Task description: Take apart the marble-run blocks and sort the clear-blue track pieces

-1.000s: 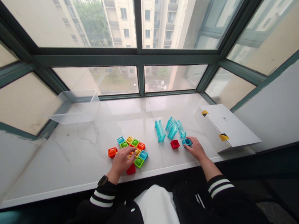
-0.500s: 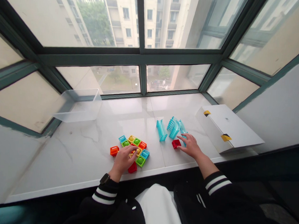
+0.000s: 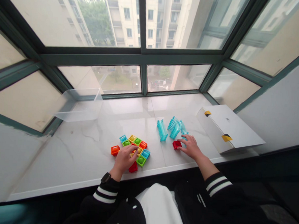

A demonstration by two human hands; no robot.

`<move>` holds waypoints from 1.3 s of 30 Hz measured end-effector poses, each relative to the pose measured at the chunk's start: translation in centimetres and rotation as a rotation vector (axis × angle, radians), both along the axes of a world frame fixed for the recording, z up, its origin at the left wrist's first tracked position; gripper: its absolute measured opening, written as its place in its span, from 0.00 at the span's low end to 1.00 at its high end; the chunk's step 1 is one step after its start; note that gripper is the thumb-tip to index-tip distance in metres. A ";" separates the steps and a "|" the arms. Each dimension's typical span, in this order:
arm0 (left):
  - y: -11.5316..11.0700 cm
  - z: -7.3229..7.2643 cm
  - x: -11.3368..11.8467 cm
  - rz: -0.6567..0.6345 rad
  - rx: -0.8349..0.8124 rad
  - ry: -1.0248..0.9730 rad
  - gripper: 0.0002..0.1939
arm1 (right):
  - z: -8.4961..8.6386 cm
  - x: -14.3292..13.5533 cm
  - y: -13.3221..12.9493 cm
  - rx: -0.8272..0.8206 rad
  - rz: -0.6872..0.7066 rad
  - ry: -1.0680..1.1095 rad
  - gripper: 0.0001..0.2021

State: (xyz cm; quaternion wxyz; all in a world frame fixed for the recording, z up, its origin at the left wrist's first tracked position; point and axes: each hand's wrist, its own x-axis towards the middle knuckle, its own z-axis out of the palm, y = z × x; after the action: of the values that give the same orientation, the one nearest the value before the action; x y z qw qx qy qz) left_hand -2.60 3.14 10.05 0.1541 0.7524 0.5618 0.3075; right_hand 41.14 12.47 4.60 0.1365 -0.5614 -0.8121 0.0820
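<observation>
Head view: red block (image 3: 176, 145) just beside fingers (image 3: 184, 141) of right hand (image 3: 192, 148).

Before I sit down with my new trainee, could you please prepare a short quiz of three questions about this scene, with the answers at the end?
1. What colour is the block just to the left of the right hand? a) green b) yellow c) red
2. True or false: the watch is worn on the right wrist.
3. Fill in left or right: the clear plastic box stands farther to the ____ than the group of coloured blocks at the left hand.

Key: 1. c. 2. False, the watch is worn on the left. 3. left.
</observation>
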 end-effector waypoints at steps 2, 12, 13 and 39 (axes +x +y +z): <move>0.0 0.0 0.0 0.000 0.001 0.002 0.10 | 0.0 -0.1 0.0 -0.005 -0.003 0.002 0.19; 0.0 0.1 0.1 0.012 -0.025 -0.014 0.10 | 0.6 -0.5 -0.8 0.043 -0.018 0.078 0.20; 0.0 0.1 0.1 0.018 -0.032 -0.029 0.10 | 0.9 -0.7 -1.1 0.081 -0.026 0.120 0.20; 0.4 -0.1 0.9 -0.066 -0.165 0.356 0.26 | 1.2 -18.2 -7.0 -0.315 0.324 0.469 0.19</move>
State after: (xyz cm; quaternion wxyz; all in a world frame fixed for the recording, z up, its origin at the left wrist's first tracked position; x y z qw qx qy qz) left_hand -1.69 3.56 9.91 0.1235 0.7976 0.5786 0.1171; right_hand 22.98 5.48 5.80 0.2166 -0.4050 -0.8145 0.3545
